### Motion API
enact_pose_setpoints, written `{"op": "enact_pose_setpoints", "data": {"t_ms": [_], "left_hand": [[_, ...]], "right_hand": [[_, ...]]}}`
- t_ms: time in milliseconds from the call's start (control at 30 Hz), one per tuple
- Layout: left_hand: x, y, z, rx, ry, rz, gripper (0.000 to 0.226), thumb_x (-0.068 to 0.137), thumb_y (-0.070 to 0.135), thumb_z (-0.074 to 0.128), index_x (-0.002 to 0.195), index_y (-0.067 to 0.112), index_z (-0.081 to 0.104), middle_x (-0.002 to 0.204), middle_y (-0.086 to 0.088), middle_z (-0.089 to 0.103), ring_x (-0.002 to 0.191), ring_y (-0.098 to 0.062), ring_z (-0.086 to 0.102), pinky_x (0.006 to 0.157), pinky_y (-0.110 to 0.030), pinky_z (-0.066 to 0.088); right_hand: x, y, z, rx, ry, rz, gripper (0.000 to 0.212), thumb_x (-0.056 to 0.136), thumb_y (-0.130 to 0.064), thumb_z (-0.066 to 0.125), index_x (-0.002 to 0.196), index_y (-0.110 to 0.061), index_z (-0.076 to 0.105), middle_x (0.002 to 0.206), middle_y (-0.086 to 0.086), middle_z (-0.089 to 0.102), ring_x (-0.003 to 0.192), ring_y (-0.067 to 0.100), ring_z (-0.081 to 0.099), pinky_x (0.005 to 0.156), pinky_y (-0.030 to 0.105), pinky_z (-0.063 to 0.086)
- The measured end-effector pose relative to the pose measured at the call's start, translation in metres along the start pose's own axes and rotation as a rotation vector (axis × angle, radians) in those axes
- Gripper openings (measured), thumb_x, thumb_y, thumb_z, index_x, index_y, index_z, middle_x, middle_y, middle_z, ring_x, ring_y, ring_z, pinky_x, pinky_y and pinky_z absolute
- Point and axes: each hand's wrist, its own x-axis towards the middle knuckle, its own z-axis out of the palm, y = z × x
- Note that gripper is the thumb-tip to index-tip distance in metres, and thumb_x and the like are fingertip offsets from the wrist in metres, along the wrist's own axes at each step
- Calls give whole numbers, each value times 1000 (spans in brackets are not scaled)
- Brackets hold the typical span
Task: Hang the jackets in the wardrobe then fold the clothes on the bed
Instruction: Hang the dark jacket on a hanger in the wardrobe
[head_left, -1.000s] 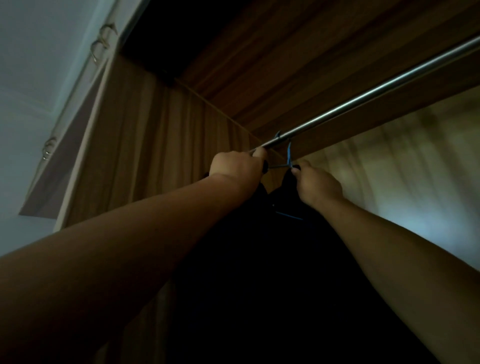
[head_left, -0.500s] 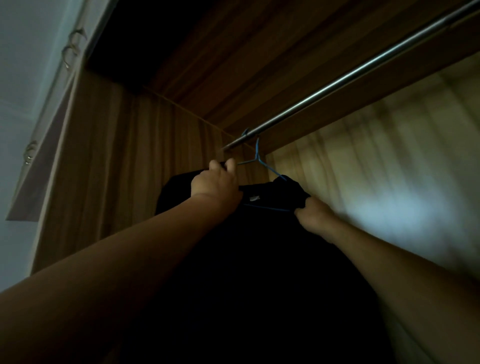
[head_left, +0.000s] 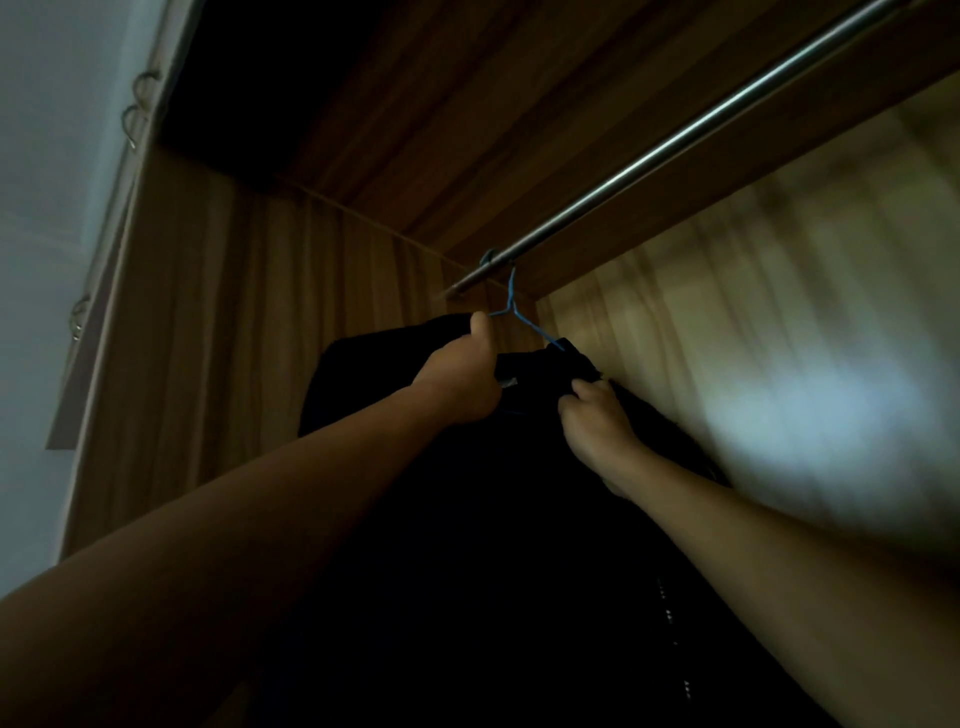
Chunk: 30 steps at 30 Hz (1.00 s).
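Far to the left of the left hand, two metal door handles (head_left: 136, 111) sat on a pale cupboard door (head_left: 62, 218). Between that door and the left hand stood the wooden side wall (head_left: 234, 338) of the wardrobe.

The left hand (head_left: 462, 382) was raised with the arm outstretched. Its fingers were curled round the left side of the collar of a dark jacket (head_left: 519, 519), and the thumb pointed upward. Whether the fingers also enclosed the hanger wire could not be determined.

Just above and between the two hands, a blue wire hanger (head_left: 511, 304) was hooked over a metal rail (head_left: 675, 140). The hook sat close to the left end of the rail. The jacket hung from this hanger inside the wardrobe and dropped down between both forearms.

The right hand (head_left: 597, 423) was lower than the left. Its fingers were clenched on the jacket fabric at the right side of the collar, just beside the hanger's right arm.

Above both hands, the rail ran up to the right under the wooden top panel (head_left: 441, 104). To the right of the right hand was the lighter back panel (head_left: 779, 312), blurred, with a pale reflection.
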Motion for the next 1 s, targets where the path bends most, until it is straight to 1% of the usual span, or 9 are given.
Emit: {"op": "enact_pose_setpoints", "data": {"t_ms": [167,267,433,500,567,633,733,867,1000], "left_hand": [[16,16,4,-42,-65,82,51,92,4,57,134,-2,30,96,-15,59,89,-33,62,64,-39,45],[4,6,12,-80,-139,73,46,90,7,62,128,5,37,112,-16,60,97,-28,60,73,-34,43],[-43,-16,57,-66,-229,66,47,88,13,66,123,13,35,101,-7,60,91,-25,63,76,-33,48],[-45,-22,56,-105,-207,60,50,88,15,67,124,16,34,97,-2,59,90,-20,62,74,-29,49],[-46,-21,52,-120,-205,61,56,86,19,71,126,21,32,96,4,55,88,-14,60,69,-21,45],[-58,-17,55,-179,-190,34,71,82,21,74,137,23,29,112,2,53,98,-13,57,80,-20,44],[-93,-14,77,-433,-22,-69,90,79,18,78,147,28,19,127,1,43,109,-13,51,86,-17,46],[-123,-8,111,-681,105,-292,67,84,15,75,131,25,27,112,2,59,86,-3,59,66,-15,50],[-129,6,130,-268,-74,-196,50,91,11,60,135,10,38,123,-13,59,106,-29,63,87,-33,53]], "right_hand": [[-11,-29,17,237,-167,-156,38,95,-21,46,128,-16,64,132,11,62,117,29,59,103,44,47],[-21,-6,8,122,-251,-97,54,86,-28,43,136,-21,60,136,2,61,122,23,58,89,28,48],[-51,43,16,77,-298,67,64,93,-25,42,156,-28,32,160,-4,36,146,17,36,103,24,29],[-58,41,17,65,-311,53,64,91,-27,43,153,-38,35,156,-7,42,141,16,42,100,25,35],[-59,34,14,-6,-325,-6,49,85,-32,45,132,-48,50,129,-9,62,111,13,64,90,34,53],[-63,32,11,6,-352,12,47,87,-35,51,134,-44,46,106,-13,63,85,9,67,73,33,57],[-78,51,8,159,-275,139,57,87,-35,61,141,-38,42,115,-12,63,96,8,64,73,29,50],[-106,78,12,349,-163,397,54,81,-32,72,131,-29,51,114,-2,67,97,20,68,72,33,53],[-123,77,16,106,-195,235,33,84,-28,68,116,-29,65,99,-7,71,87,14,69,73,32,57]]}}
